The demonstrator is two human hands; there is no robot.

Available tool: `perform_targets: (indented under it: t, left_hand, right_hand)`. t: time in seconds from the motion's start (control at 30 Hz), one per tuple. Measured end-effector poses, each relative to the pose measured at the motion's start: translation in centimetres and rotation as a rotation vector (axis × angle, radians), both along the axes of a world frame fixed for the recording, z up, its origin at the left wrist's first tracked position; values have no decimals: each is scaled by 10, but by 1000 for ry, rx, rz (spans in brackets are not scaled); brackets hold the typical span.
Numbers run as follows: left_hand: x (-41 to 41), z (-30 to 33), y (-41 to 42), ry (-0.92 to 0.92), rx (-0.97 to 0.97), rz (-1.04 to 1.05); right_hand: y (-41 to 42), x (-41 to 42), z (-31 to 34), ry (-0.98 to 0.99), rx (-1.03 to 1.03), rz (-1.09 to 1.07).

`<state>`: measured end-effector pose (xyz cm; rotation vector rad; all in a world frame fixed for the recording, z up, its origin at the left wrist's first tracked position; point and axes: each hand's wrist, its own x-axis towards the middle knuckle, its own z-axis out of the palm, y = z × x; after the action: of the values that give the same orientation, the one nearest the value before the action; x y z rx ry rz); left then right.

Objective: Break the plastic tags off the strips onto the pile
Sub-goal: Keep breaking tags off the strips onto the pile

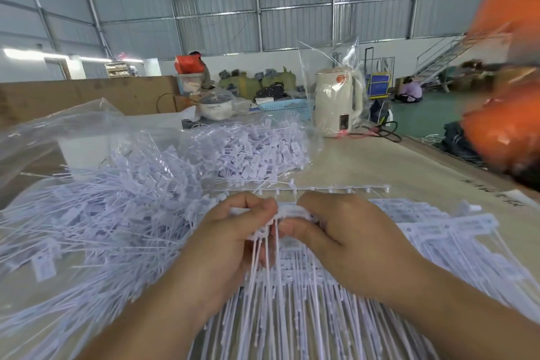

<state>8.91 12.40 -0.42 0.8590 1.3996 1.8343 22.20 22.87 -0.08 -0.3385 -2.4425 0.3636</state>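
While the white plastic strip of tags sits pinched between both hands right over the middle of the pale worktop, this looks like mid-snap to me. Left hand has its fingers curled round the tag end, right hand is clamped on the strip just beside it, thumbs nearly touching. Long thin tails hang down toward the person. Next move, I'd guess, is a sharp twist so the tags come free, then a flick left onto the big heap of loose white tags spilling across a clear plastic bag. More unbroken strips wait on the right. Further back there's a cream electric kettle.
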Motion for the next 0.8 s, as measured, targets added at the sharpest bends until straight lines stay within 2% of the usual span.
perform_targets:
  t: [0.3, 0.4, 0.53, 0.67, 0.8]
  left_hand:
    - [20, 4, 2, -193, 189, 81]
    - [23, 1, 2, -242, 191, 93]
    - [15, 2, 1, -321, 166, 100]
    - [7, 3, 0, -134, 156, 125]
    - [9, -2, 0, 73, 115, 69]
  right_hand:
    - [-13, -6, -7, 273, 77, -89]
    - [-15, -10, -11, 344, 78, -94]
    - [4, -5, -1, 464, 90, -203]
    - [12, 1, -3, 323, -140, 50]
    - [1, -3, -7, 107, -97, 122]
